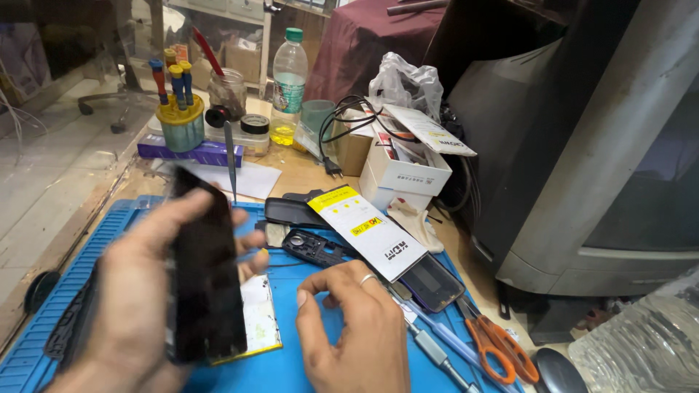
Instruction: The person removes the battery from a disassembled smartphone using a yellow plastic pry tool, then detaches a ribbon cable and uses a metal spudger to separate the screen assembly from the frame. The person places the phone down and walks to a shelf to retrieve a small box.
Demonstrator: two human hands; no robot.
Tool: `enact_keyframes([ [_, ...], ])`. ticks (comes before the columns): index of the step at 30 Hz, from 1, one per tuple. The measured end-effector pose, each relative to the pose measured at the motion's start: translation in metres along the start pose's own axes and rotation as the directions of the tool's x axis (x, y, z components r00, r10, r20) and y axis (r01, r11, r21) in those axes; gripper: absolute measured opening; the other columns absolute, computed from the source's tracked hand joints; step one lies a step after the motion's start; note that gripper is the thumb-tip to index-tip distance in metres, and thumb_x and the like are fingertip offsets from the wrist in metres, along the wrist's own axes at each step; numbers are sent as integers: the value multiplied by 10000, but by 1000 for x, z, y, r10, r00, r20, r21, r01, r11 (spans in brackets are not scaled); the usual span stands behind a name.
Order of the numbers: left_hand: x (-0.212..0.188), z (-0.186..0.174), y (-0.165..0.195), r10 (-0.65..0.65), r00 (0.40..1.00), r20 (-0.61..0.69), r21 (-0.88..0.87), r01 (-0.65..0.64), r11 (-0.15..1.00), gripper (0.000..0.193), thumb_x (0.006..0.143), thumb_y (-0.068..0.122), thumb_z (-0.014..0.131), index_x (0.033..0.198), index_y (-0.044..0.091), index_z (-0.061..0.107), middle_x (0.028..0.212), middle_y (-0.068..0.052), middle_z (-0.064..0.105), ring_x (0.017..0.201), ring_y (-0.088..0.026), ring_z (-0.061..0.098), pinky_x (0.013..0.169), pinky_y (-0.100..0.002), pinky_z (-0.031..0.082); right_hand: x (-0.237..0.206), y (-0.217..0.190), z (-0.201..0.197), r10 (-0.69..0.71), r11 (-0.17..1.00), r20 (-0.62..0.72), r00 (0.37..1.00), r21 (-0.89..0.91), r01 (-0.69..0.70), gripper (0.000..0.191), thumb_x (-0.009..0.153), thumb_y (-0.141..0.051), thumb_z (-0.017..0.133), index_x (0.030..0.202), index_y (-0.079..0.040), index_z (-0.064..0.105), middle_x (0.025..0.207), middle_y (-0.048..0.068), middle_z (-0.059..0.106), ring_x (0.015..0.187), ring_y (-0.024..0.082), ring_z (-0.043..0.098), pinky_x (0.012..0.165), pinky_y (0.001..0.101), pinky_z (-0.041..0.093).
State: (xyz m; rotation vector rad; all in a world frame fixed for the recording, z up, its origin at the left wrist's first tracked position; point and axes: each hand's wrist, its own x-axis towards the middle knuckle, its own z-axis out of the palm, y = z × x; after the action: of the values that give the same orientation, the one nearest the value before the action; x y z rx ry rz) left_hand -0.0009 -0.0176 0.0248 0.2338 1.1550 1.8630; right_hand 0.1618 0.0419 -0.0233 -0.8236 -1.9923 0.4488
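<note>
Left hand [138, 291] fingers [251, 240] wrap the dark phone [206, 276].

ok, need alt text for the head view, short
A person's left hand holds up a dark phone screen panel over a blue work mat, while the right hand rests on the mat beside it. Around them lie a phone frame, a white-and-yellow package, orange-handled scissors, a screwdriver stand and a plastic bottle.
</note>
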Motion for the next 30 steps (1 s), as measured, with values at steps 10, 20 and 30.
enact_keyframes([
  [10, 0, -10, 13, 281, 960, -23, -131, -281, 951, 440, 1023, 383, 436, 1135, 7, 636, 1026, -134, 721, 905, -288, 710, 710, -421, 593, -6, 33, 11, -145, 932, 173, 974, -307, 193, 309, 788, -271, 783, 1061, -136, 733, 1254, 107, 675, 1221, 305, 563, 1015, 510, 354],
  [20, 8, -15, 5, 231, 973, -11, -166, -230, 959, 378, 1017, 360, 479, 1129, 31, 628, 1006, -158, 717, 862, -292, 698, 656, -449, 578, -3, 30, 10, -121, 934, 120, 985, -322, 154, 511, 711, -214, 793, 1205, -122, 695, 1350, 161, 589, 1232, 349, 505, 970, 537, 322],
  [30, 7, -16, 4, 293, 956, -12, -168, -290, 942, 376, 1002, 345, 470, 1145, 33, 624, 1016, -164, 718, 855, -293, 704, 661, -454, 586, 2, 26, 8, -138, 929, 123, 983, -328, 172, 472, 796, -264, 763, 1241, -132, 682, 1410, 151, 582, 1302, 324, 495, 1009, 525, 317],
])
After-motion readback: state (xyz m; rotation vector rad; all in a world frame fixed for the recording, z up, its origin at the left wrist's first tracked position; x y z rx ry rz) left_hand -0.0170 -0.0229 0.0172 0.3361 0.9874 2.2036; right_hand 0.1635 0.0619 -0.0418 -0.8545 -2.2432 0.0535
